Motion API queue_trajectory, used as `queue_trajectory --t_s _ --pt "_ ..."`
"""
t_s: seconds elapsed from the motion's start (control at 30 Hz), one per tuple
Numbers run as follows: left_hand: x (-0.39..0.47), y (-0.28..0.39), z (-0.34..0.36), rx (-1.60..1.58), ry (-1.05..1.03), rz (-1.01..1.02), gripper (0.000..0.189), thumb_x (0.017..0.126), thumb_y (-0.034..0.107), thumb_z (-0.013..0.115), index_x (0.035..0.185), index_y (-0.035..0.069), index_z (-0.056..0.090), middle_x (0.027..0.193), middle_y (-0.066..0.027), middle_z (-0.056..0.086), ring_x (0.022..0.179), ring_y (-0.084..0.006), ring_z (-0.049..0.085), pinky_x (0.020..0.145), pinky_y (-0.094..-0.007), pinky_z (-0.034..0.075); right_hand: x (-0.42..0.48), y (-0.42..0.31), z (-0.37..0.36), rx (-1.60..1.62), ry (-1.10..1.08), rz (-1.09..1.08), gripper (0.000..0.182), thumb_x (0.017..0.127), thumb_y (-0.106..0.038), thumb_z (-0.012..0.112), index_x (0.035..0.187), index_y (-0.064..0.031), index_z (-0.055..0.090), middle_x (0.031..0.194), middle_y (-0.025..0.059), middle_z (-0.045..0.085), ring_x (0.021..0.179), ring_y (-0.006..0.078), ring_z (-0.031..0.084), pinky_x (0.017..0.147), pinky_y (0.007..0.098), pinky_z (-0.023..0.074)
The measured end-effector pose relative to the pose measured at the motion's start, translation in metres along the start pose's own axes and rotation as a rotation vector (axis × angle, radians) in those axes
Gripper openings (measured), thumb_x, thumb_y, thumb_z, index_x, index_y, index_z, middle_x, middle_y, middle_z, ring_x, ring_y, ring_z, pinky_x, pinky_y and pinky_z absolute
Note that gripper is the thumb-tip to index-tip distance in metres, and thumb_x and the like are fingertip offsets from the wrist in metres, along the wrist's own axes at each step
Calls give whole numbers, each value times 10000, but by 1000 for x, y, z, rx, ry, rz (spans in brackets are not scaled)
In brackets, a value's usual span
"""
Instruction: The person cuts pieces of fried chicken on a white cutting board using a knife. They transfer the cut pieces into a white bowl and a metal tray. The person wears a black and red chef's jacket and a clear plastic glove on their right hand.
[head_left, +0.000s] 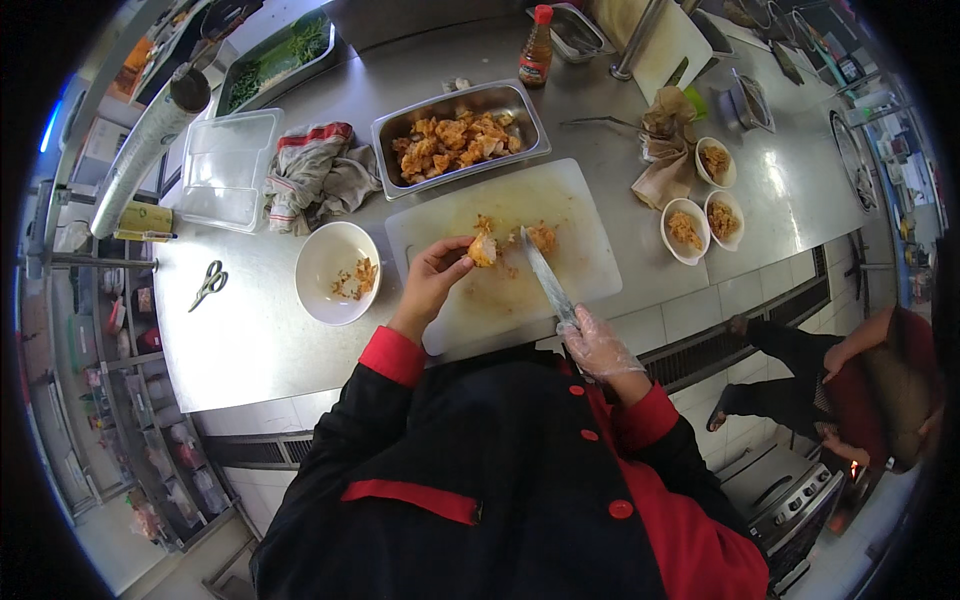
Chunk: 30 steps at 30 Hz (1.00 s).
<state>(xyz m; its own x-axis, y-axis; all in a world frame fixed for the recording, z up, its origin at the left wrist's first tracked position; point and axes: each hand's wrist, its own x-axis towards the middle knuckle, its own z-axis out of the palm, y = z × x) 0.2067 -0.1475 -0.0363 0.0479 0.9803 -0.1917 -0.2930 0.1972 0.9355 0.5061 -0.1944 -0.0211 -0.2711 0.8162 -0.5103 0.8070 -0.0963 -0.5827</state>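
Note:
Between the thumb and fingers of my bare left hand (435, 279) is a piece of fried chicken (484, 250), held above the left part of a white plastic cutting board (577, 277). My right hand (596, 343), in a clear plastic glove, grips a kitchen knife (550, 281) by its handle. The blade's tip reaches a browned chicken piece (541, 237) on the board, with crumbs around. Behind the board, a steel pan (537, 135) holds many fried chicken pieces (454, 139). Left of the board, a white bowl (319, 262) has some browned bits inside.
Scissors (210, 283), a clear plastic container (229, 169) and a cloth (319, 176) lie left. A sauce bottle (535, 52) stands behind the pan. Several small bowls (685, 231) of fried bits sit right, near crumpled brown paper (664, 172). Another person (847, 375) stands beyond the counter at right.

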Motion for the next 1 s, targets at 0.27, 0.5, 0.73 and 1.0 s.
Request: queue_trajectory --t_s 0.27,0.5,0.73,1.0 --pt "7 31 2 1154 -90 415 385 793 61 711 1170 43 636 1107 -125 663 978 -309 637 896 -372 499 3 -12 -4 4 52 -48 410 945 -332 509 1218 -27 500 958 344 609 931 538 566 809 603 434" --pt "4 18 17 1099 21 524 333 794 129 737 1098 33 641 1059 -130 650 1003 -338 613 846 -422 504 8 -13 -1 -22 61 -79 344 946 -308 503 1168 -47 511 926 338 613 918 529 572 796 607 431" --pt "3 5 26 1023 161 349 333 784 125 748 1092 46 649 1060 -132 649 990 -335 623 855 -398 508 6 -23 -3 -24 36 -41 354 952 -305 497 1177 -33 509 907 326 623 906 524 583 790 603 439" --pt "16 4 22 937 79 467 312 775 92 738 1073 45 658 1085 -138 655 1010 -335 628 844 -402 510 1 -47 -10 -95 32 10 318 962 -283 474 1176 -49 480 872 309 635 848 516 602 748 616 445"
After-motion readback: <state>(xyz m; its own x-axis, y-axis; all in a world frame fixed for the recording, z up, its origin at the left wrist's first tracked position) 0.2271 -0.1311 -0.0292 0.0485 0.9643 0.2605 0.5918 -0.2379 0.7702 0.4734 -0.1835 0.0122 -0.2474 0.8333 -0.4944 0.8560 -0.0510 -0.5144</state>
